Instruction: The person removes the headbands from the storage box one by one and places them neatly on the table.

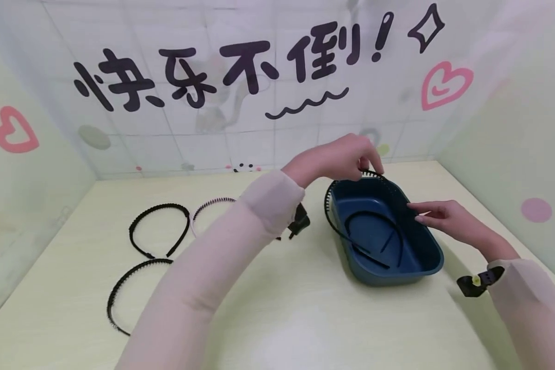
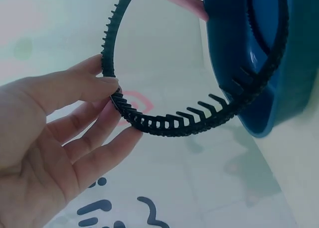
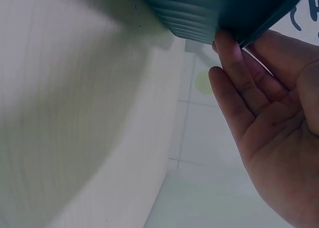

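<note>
My left hand [image 1: 339, 158] pinches a black toothed headband [image 2: 192, 128] near the top of its curve, thumb on one side and fingers on the other. The teeth point inward, and the band's ends hang into a dark blue plastic basin [image 1: 388, 280]. Inside the basin lies another black headband [image 1: 400, 239], partly overlapped by the held one in the head view. At the basin's right side, my right hand [image 1: 446, 218] grips the rim between thumb and fingers. The right wrist view shows those fingers [image 3: 232, 56] against the outer wall.
Left on the pale table lie a black headband [image 1: 159, 206], another toothed black one [image 1: 115, 293] and a light-rimmed one [image 1: 208, 202], the latter two partly behind my left sleeve [image 1: 213, 267]. A printed white backdrop [image 1: 240, 123] stands behind, with pale walls at both sides.
</note>
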`<state>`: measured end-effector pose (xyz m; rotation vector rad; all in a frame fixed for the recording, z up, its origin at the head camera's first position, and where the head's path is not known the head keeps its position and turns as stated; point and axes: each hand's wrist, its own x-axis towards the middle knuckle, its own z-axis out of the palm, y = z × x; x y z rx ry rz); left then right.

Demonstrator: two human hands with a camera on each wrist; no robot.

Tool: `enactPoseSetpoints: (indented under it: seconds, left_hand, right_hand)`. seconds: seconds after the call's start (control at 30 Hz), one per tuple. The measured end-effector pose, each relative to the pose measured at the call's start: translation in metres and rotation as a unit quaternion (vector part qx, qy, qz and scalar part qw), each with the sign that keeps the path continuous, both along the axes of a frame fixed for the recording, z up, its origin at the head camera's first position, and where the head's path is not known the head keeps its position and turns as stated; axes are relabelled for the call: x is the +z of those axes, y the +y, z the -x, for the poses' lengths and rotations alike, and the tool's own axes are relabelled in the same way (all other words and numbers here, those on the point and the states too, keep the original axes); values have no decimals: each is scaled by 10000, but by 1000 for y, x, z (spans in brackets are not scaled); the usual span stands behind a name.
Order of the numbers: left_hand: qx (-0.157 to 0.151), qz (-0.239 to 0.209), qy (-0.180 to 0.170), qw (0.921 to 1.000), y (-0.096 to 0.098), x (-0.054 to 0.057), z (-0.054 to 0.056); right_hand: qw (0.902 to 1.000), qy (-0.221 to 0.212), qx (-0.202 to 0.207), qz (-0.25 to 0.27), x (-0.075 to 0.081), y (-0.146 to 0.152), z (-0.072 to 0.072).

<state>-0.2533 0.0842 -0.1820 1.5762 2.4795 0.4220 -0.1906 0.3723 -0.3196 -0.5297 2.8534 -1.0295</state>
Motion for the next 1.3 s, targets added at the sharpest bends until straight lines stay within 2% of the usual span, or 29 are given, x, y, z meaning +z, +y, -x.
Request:
enactPoseSetpoints:
  seconds: [0.17, 0.4, 0.63, 1.0, 1.3]
  left_hand:
    - [48, -17, -131, 9999, -21, -1, -4]
    - [282, 152, -354, 9989, -49, -10, -4]
    - [479, 220, -370, 9979, -79, -26, -3]
    - [711, 355, -479, 9957, -130, -58, -2]
    - [914, 239, -854, 9919, -160, -69, -5]
  right_hand:
    - [10000, 12, -12, -74, -1, 0, -2]
    - [9998, 172, 15, -40, -1, 2, -2]
    - [9999, 130, 31, 48, 0, 1, -3]
    - [10000, -7, 12, -35, -4, 2, -4]
    - [10000, 24, 36, -5, -4, 3, -2]
